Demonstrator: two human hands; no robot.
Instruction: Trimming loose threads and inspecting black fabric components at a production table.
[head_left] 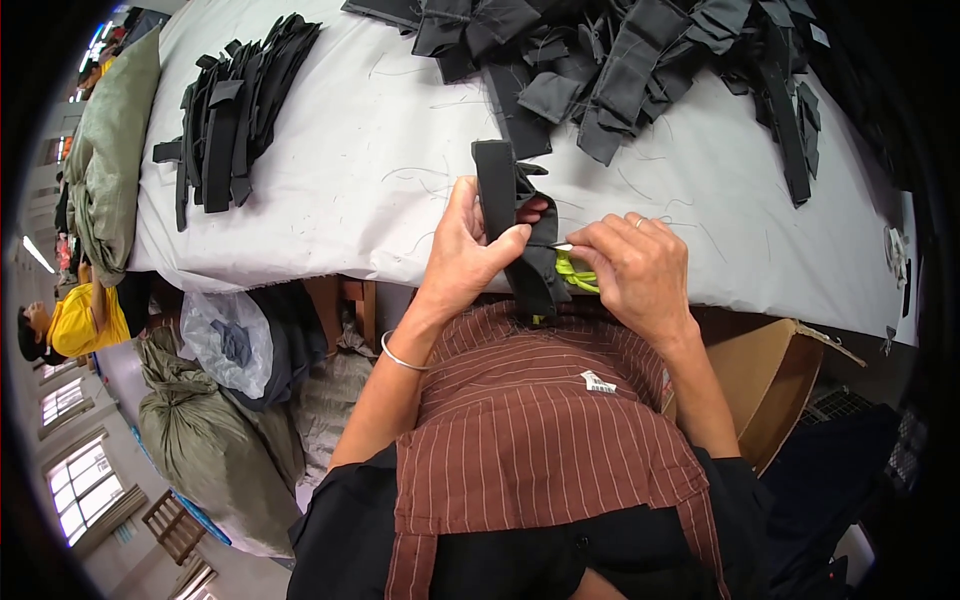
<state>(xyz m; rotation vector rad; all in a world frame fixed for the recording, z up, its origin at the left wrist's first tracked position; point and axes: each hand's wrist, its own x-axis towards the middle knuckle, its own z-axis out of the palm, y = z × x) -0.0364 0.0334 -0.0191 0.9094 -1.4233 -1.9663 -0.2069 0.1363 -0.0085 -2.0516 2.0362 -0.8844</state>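
Note:
At the near edge of the white-covered table [340,215], my left hand [465,255] is closed around a black fabric strip [495,185], its thumb across the front. The strip stands up from the hand, and its lower end hangs toward my brown striped apron. My right hand [630,270] pinches a small tool with a thin pale tip [562,246], which meets the strip's right edge. Fingers hide most of the tool, so its kind is unclear. Bright yellow-green cord [577,272] loops just below those fingers.
A heap of black fabric strips [620,90] covers the far middle and right of the table. Another bundle of strips [230,120] lies at left, near a grey-green sack [115,150]. Below the table are stuffed bags [205,440] and a cardboard box [770,380]. A person in yellow [85,320] is far left.

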